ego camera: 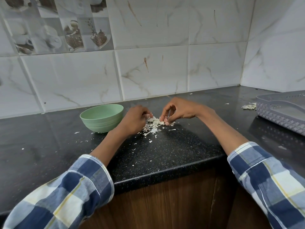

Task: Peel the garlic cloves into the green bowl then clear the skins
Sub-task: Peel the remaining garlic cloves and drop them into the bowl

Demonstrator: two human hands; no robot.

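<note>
Both our hands pinch at the skins point(154, 125) beside the green bowl point(102, 117): left hand point(135, 120), right hand point(175, 111); peeling looks finished, skins uncleared

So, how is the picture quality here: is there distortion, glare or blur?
Head view: wide-angle distortion bends the wall tiles and counter edge; soft glare lies on the black countertop at left; both hands, left hand and right hand, and the garlic skins are reasonably sharp; the green bowl is evenly lit.
</note>
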